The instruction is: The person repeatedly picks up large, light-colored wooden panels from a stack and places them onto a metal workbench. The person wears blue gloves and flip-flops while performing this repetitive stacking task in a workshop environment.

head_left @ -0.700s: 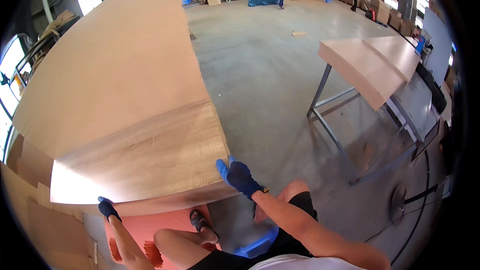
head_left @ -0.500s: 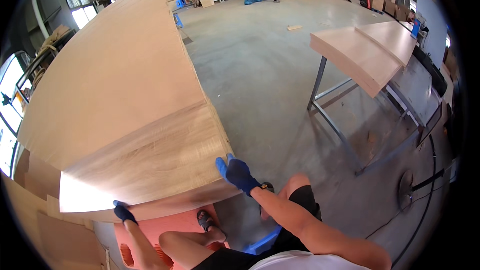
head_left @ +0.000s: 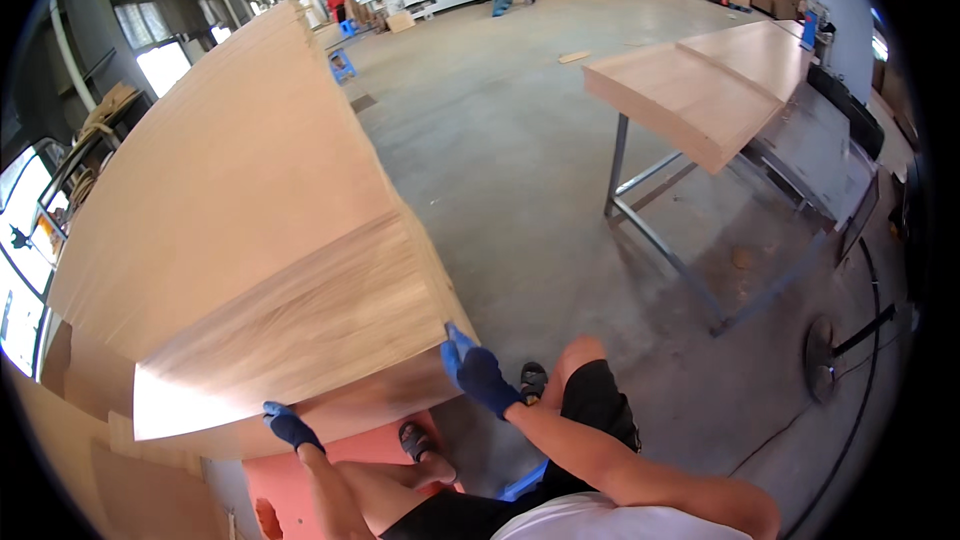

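Wood-grained board (head_left: 290, 325) lies across the lower left of the frame, its pale striped face upward and its near edge turned toward the seated or crouching person; I can't tell which posture it is. A broad plain tan sheet (head_left: 240, 160) stretches away behind it toward the upper left, meeting it along a slanting line, though from where I stand I can't say which overlaps the other.

Both hands wear blue gloves with lighter fingertips. The left hand (head_left: 290, 425) rests at the near edge, fingertips on the rim; its thumb and anything tucked beneath are hidden, so I can't tell how tightly it is closed. The right hand (head_left: 480, 375) is up against the near right corner, fingers pointing away along the side, slightly spread; whether it pinches the board or only presses on it I can't make out. Set well apart like that, the hands probably keep the wide edge level and square, with the corner giving the right one a firm place to bear. The gloves likely spare the skin from raw edges.

Below the edge shows an orange-red base (head_left: 300, 490), perhaps there to lift the load off the floor. Over at the right, pale boards (head_left: 690, 100) sit on a metal stand (head_left: 655, 235), seemingly for working height.
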Demonstrator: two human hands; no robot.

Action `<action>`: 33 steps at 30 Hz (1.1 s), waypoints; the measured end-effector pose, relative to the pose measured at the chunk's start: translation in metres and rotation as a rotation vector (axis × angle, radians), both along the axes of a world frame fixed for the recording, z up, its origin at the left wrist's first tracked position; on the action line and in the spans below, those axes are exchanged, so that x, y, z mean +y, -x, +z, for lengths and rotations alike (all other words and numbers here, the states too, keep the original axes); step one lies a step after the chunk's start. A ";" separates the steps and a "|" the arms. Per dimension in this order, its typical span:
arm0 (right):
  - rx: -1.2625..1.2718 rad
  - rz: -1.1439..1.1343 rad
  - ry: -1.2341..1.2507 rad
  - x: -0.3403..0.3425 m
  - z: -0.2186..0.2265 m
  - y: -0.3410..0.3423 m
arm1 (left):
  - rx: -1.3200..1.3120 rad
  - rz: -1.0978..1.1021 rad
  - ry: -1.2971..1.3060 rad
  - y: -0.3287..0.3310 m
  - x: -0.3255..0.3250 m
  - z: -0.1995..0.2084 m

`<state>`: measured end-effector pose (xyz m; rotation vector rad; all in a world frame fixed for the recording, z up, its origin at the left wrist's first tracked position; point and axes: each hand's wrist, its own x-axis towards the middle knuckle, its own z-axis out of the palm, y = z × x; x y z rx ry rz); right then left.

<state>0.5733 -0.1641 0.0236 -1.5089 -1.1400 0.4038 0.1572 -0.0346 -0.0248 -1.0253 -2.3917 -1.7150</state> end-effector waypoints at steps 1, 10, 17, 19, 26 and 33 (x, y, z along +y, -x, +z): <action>0.035 0.044 -0.026 -0.010 -0.003 -0.004 | -0.011 0.003 0.053 0.003 0.001 0.001; 0.999 0.069 0.070 -0.061 -0.035 -0.105 | -0.091 -0.054 0.036 0.000 -0.002 0.006; 1.063 -0.051 0.124 -0.092 -0.026 -0.176 | -0.153 -0.057 0.085 0.008 0.002 0.003; 1.070 -0.080 0.137 -0.095 -0.026 -0.176 | -0.190 -0.052 0.067 0.010 0.003 0.000; 1.075 -0.056 0.131 -0.095 -0.034 -0.170 | -0.332 -0.054 0.027 0.002 0.000 0.006; 1.093 -0.010 0.053 -0.094 -0.025 -0.193 | -0.577 -0.057 -0.014 -0.023 -0.012 0.029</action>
